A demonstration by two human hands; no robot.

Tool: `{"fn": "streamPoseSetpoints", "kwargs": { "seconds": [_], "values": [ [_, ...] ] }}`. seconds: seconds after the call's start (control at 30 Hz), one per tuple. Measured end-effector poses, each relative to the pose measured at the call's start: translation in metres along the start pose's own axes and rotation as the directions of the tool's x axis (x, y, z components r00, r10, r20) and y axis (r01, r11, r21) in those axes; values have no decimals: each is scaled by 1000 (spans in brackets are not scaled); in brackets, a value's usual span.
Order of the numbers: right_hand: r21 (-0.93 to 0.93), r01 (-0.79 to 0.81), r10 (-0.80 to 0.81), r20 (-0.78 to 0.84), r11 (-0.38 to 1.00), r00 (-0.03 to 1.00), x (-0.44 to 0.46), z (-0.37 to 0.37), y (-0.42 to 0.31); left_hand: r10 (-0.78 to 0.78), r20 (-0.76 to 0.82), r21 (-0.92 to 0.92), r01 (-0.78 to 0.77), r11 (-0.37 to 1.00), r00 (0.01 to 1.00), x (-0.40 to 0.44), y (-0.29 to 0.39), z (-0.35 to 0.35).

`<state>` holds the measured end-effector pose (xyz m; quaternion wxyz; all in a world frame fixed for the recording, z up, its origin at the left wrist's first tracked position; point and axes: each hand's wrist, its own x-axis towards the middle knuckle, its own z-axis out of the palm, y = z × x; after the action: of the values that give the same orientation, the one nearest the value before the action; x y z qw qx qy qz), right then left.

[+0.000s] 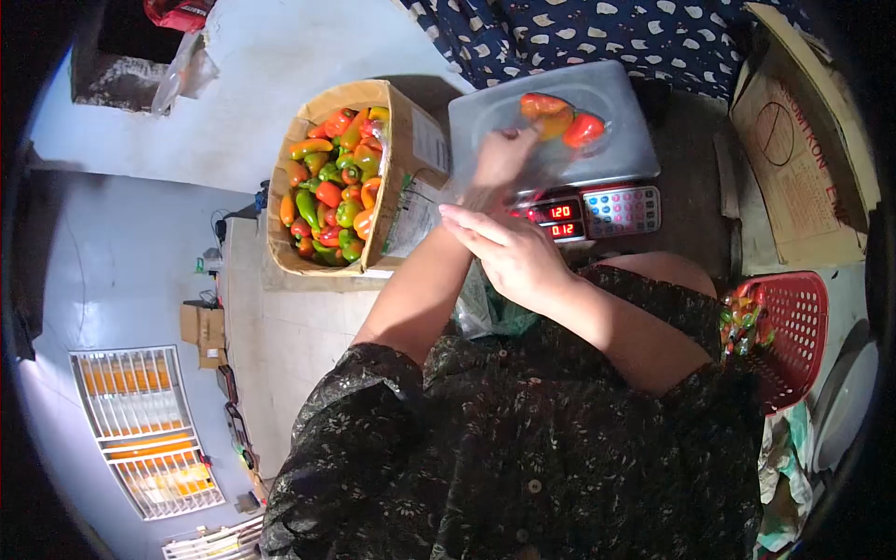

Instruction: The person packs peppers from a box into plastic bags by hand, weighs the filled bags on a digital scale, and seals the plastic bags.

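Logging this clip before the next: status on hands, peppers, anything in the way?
Left hand blurred beside peppers, grip unclear. Right hand open. Peppers lying on scale. Possible hindrance: right hand overlaps left forearm in view.

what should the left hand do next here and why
Probably draw the left hand back from over the scale. It reaches in beside the peppers on the plate, though blur hides whether the fingers touch them, and the lit display shows 1.20 and 0.12. Any pressure there could skew the reading.
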<state>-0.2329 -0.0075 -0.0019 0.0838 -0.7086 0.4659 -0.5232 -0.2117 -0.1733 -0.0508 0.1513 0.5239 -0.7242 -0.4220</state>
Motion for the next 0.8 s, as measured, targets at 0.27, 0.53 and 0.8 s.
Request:
{"fn": "streamPoseSetpoints", "kwargs": {
  "seconds": [0.27, 0.53, 0.8],
  "values": [
    [13, 56, -57, 47, 998, 997, -4, -6, -25, -52, 109, 161, 34, 986, 993, -12, -24, 9],
    [583, -10, -108, 168, 812, 980, -36, 13, -72, 278, 76, 225, -288, 931, 958, -149, -9, -92],
    [512, 226, -344, 148, 829, 927, -43, 30, -69, 310, -471, -83, -391, 917, 826, -198, -51, -163]
  ]
}}
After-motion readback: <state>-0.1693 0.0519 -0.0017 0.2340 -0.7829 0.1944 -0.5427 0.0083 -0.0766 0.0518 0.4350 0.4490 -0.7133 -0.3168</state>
